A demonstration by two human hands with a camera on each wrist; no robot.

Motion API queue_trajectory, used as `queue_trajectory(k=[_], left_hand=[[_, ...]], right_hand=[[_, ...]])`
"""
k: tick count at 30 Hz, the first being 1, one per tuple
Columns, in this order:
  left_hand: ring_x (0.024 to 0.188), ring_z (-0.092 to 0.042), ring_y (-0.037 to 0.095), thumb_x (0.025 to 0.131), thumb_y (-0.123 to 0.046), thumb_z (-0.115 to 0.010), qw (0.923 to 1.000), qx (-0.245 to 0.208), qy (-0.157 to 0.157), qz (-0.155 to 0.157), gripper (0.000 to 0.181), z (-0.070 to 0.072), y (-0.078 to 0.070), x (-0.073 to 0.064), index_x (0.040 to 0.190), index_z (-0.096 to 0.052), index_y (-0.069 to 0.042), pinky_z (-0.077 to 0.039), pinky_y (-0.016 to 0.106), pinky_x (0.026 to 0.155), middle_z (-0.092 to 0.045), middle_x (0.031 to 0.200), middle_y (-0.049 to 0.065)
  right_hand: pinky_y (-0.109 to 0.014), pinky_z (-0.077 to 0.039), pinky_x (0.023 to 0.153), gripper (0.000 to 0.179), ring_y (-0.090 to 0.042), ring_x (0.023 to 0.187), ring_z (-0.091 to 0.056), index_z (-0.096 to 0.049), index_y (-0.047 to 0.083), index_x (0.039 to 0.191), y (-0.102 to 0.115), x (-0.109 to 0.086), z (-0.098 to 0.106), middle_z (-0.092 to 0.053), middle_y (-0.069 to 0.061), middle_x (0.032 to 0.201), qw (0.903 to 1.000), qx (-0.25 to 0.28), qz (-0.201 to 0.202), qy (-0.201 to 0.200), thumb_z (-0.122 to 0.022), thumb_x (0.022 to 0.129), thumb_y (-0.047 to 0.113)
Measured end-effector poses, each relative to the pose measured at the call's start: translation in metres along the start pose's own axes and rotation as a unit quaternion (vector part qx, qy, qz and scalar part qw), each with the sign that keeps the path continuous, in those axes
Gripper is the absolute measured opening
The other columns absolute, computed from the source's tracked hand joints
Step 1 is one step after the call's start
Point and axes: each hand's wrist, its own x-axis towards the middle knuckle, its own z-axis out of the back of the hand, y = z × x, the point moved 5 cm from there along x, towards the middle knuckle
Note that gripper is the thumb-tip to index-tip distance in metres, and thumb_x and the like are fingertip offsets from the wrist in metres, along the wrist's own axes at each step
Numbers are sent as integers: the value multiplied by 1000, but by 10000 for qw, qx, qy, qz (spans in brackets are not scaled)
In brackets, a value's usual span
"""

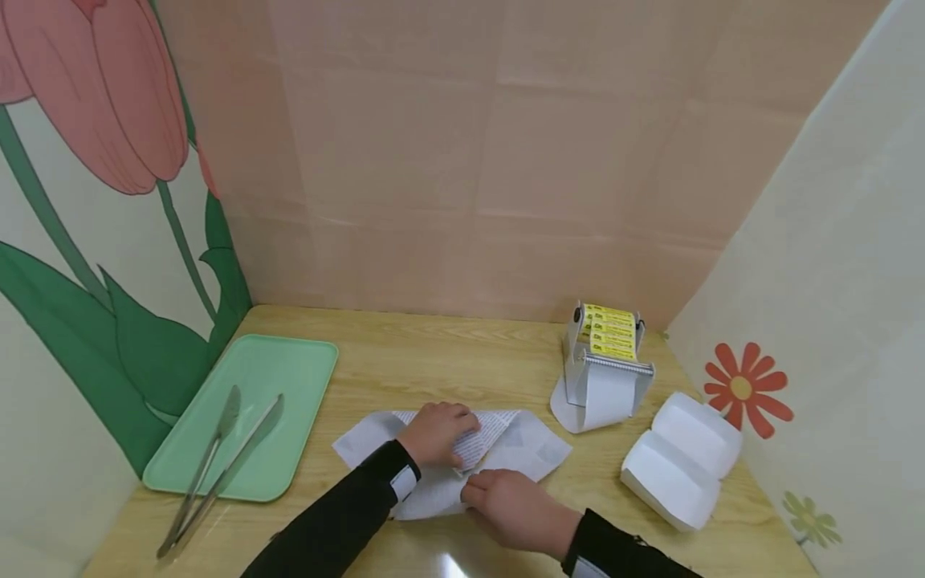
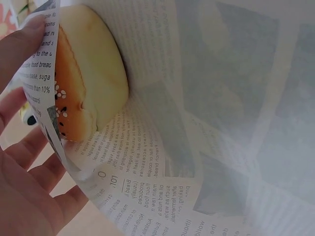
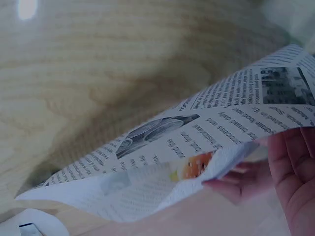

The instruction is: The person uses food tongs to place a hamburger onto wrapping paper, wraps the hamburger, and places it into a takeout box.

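Observation:
A sheet of newsprint-patterned wrapping paper (image 1: 531, 449) lies on the table, its far part folded over towards the person. Inside it sits a bread bun (image 2: 101, 59) with black and white seeds on its brown top; the head view hides it. My left hand (image 1: 437, 433) holds the folded part over the bun, thumb on one side of the paper and fingers on the other in the left wrist view. At the near edge, my right hand (image 1: 516, 510) grips the paper, which is lifted off the table in the right wrist view.
On the left, a green tray (image 1: 296, 417) carries metal tongs (image 1: 217, 474), whose joined end sticks out past its near edge. A label dispenser (image 1: 610, 373) with yellow stickers stands at the back right. Nearer on the right is an open white takeaway box (image 1: 679, 466).

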Motion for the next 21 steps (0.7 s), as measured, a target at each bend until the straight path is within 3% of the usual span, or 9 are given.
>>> queue_trajectory(k=[5,7,10,14,17,21], left_hand=[[105,-61,18,66,-46,-88,9999,12,10,135,70,1,1,3,123,-57,-22,-44,45,91,-63,121,-3],[99,-62,17,64,-48,-88,9999,31,-67,156,69,3,2,4,117,-54,-21,-43,47,90,-65,114,-4],[92,-61,16,64,-44,-89,9997,154,-170,64,54,6,2,2,96,-52,-21,-44,49,89,-64,105,-6],[89,-59,15,72,-22,-85,9984,385,-336,-232,34,13,-2,-3,77,-51,-21,-45,46,86,-61,105,-6],[86,-60,15,79,-13,-77,9960,551,-548,-444,24,19,-5,-6,76,-55,-20,-47,42,83,-62,105,-5],[86,-62,16,88,-17,-70,9919,809,-770,-609,11,23,-7,-7,82,-62,-22,-48,41,81,-63,106,-3]], right_hand=[[-19,-44,59,18,-3,68,-54,-60,14,86,-13,6,10,-55,8,78,9984,338,-457,-66,-76,80,11],[-19,-45,59,16,-2,68,-54,-61,13,88,-17,7,11,-56,9,78,9971,478,-587,-39,-75,81,10],[-20,-46,60,15,-3,68,-55,-61,12,92,-20,9,14,-58,8,78,9948,678,-744,-150,-73,83,9],[-21,-42,55,16,-3,62,-50,-55,13,87,-26,12,17,-51,10,71,9923,700,-933,-418,-70,86,10],[-20,-37,51,19,-2,57,-44,-51,13,87,-31,14,18,-43,12,66,9906,644,-1110,-475,-69,87,11],[-21,-34,47,18,-1,53,-40,-51,11,94,-38,17,16,-39,12,61,9894,504,-1302,-410,-69,89,11]])
